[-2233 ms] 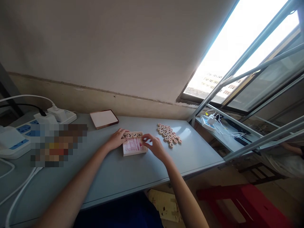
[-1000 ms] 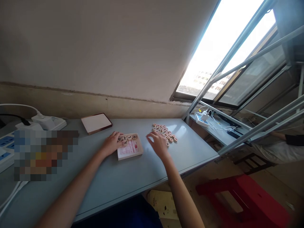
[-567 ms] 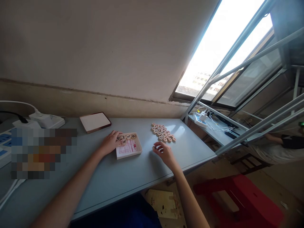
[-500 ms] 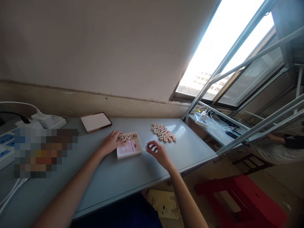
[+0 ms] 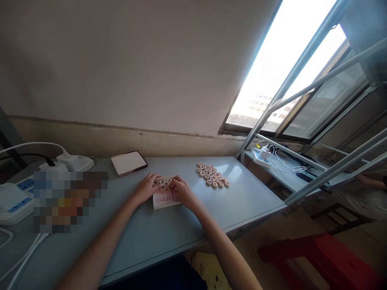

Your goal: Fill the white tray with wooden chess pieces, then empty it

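Observation:
A shallow box [image 5: 166,205] lies on the desk, with a pink printed sheet on its bottom. Several round xiangqi pieces [image 5: 162,182] with dark characters sit along its far side. My left hand [image 5: 145,189] is closed round the box's left edge, the thumb reaching in over the pieces. Over the right part of the box, my right hand [image 5: 183,191] has its fingertips pinched on a xiangqi piece [image 5: 170,187], largely hidden by the fingers. More xiangqi pieces [image 5: 211,175] lie faces up in a close cluster to the right of the box.
A box lid [image 5: 128,162] lies near the wall. Power strips [image 5: 77,162] with cables and a blurred-out item [image 5: 68,205] fill the desk's left side. A metal bed frame [image 5: 266,119] rises at the right end. Below stands a red stool [image 5: 332,249]; a person sits far right.
My right hand has moved left from the desk beside the box to over it, bringing a piece among the others. My left hand stays at the box. The view has shifted slightly.

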The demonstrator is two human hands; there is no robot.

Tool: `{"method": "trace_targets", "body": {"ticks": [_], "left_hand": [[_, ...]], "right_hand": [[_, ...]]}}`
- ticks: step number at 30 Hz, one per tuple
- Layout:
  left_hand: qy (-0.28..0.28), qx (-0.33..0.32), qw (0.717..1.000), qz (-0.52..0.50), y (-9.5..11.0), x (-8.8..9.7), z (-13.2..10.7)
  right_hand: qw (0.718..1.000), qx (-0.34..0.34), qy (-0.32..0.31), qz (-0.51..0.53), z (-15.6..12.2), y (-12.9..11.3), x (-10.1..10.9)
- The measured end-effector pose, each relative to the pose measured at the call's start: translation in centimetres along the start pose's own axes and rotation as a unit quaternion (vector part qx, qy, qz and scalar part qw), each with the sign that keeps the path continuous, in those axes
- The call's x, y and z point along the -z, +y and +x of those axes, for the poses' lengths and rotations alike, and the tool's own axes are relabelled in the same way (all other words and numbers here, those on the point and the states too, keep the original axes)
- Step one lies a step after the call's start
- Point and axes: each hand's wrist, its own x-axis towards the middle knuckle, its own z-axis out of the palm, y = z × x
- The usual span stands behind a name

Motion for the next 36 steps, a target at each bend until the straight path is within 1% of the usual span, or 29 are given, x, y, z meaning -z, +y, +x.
{"method": "trace_targets", "body": {"ticks": [4, 7, 10, 13, 15, 18, 21, 23, 25, 30, 32, 36], "left_hand": [[0.003, 0.007, 1.0, 0.0, 0.2, 0.1, -0.1], [-0.001, 0.004, 1.0, 0.002, 0.2, 0.2, -0.1], [-0.001, 0.001, 1.0, 0.007, 0.3, 0.2, -0.1], [-0.001, 0.005, 1.0, 0.01, 0.4, 0.3, -0.1], [-0.001, 0.008, 1.0, 0.008, 0.3, 0.2, -0.1], [0.003, 0.006, 1.0, 0.004, 0.2, 0.1, -0.1], [0.004, -0.002, 1.0, 0.001, 0.0, 0.0, -0.1], [0.004, -0.008, 1.0, -0.001, -0.2, 0.0, -0.1], [0.004, -0.011, 1.0, 0.0, -0.2, -0.1, -0.1], [-0.006, 0.001, 1.0, 0.013, 0.0, 0.1, -0.1], [-0.005, 0.004, 1.0, 0.014, 0.1, 0.1, -0.1], [0.008, 0.002, 1.0, 0.013, 0.1, 0.1, -0.1]], "right_hand": [[1.0, -0.003, 0.003, 0.012, -0.1, 0.4, -0.1], [1.0, -0.004, -0.006, -0.002, -0.1, 0.4, 0.0], [0.999, -0.012, -0.005, -0.052, -0.2, 0.2, 0.2], [0.992, -0.015, 0.031, -0.119, -0.4, -0.2, 0.4], [0.986, -0.006, 0.043, -0.159, -0.6, -0.3, 0.5], [0.981, 0.001, 0.018, -0.191, -0.9, -0.3, 0.4], [0.981, -0.019, -0.018, -0.191, -0.9, -0.2, 0.2], [0.981, -0.025, -0.027, -0.19, -0.9, -0.2, 0.3], [0.981, -0.024, -0.015, -0.192, -0.9, -0.3, 0.4], [0.977, -0.035, 0.056, -0.204, -1.0, -0.6, 0.9], [0.975, -0.038, 0.066, -0.209, -1.0, -0.5, 0.9], [0.974, -0.036, 0.066, -0.216, -1.0, -0.2, 0.7]]}}
